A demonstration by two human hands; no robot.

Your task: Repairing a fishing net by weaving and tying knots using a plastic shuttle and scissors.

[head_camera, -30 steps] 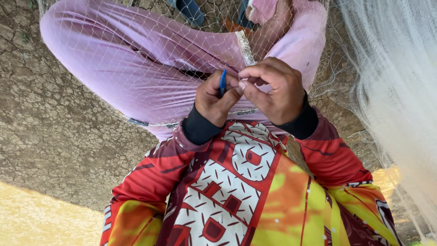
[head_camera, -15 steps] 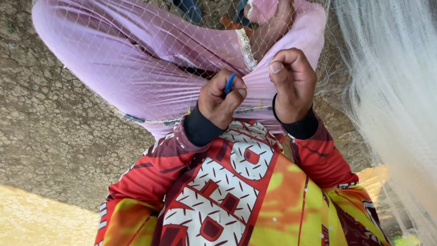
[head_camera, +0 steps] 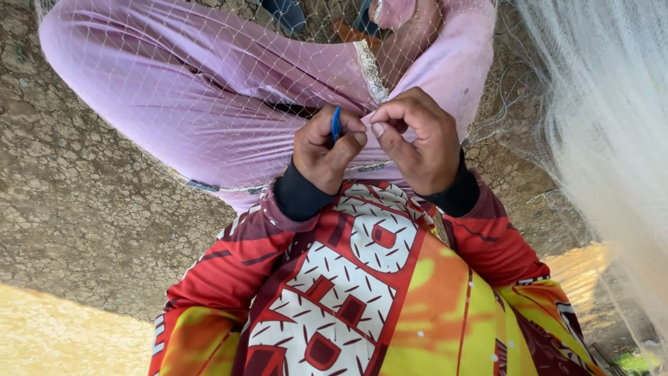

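Blue plastic, a slim needle-like tool point(head_camera: 336, 125), is showing between the thumb and curled fingers of the left hand point(head_camera: 321, 150), which is pinching it upright with only its upper part visible above the knuckles. Just beside it, the right hand point(head_camera: 417, 139) is curling inward, thumb and forefinger pressing together on a fine strand of the net point(head_camera: 209, 76); the strand itself is too thin to make out clearly at the pinch. Both hands are sitting close together, nearly touching at the fingertips, over the person's lap. Pale mesh is draping across the lilac trousers point(head_camera: 174, 90) and is spreading up toward the top edge of the view. A heavier, bunched mass of white netting point(head_camera: 605, 118) is hanging down the right side. Dark cuffs are covering both wrists, emerging from the sleeves of a red, orange and yellow patterned shirt point(head_camera: 362, 285) filling the lower middle. Cracked, dry ground point(head_camera: 76, 195) is lying to the left, with a sunlit strip along the bottom left corner.
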